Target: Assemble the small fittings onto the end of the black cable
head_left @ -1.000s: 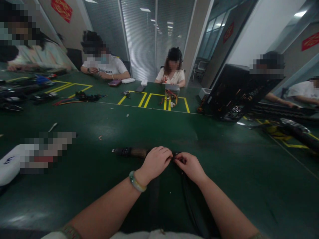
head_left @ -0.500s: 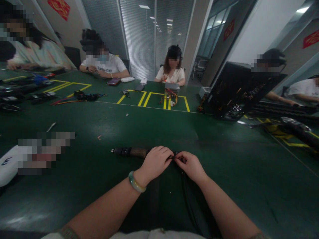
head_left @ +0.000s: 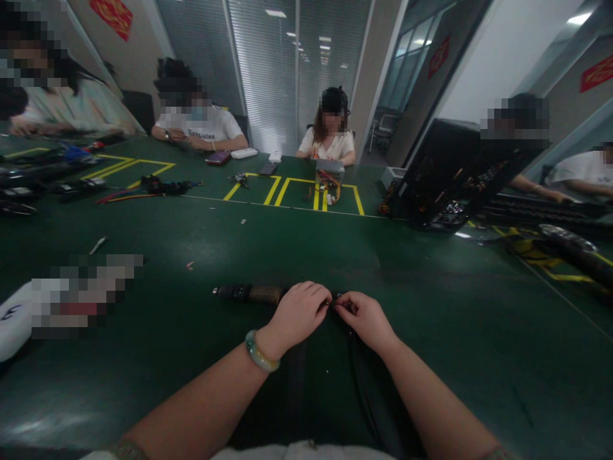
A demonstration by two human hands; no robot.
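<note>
A dark rod-shaped tool (head_left: 261, 293) with a metal tip at its left end lies crosswise on the green table (head_left: 201, 383). My left hand (head_left: 302, 312) rests over its right part, thumb and fingers closed on something small and dark that I cannot make out. Close beside it, my right hand (head_left: 364, 317) pinches at the same small dark spot, fingertips nearly meeting those of the left. From near the right hand a black cable (head_left: 359, 377) runs down toward my body. The tool's right end is mostly hidden by the hands.
A white object (head_left: 16, 319) lies at the left. Cable bundles (head_left: 163, 185), a metal box with wires (head_left: 329, 176) and a large black case (head_left: 445, 172) stand farther back. Several people sit around the table.
</note>
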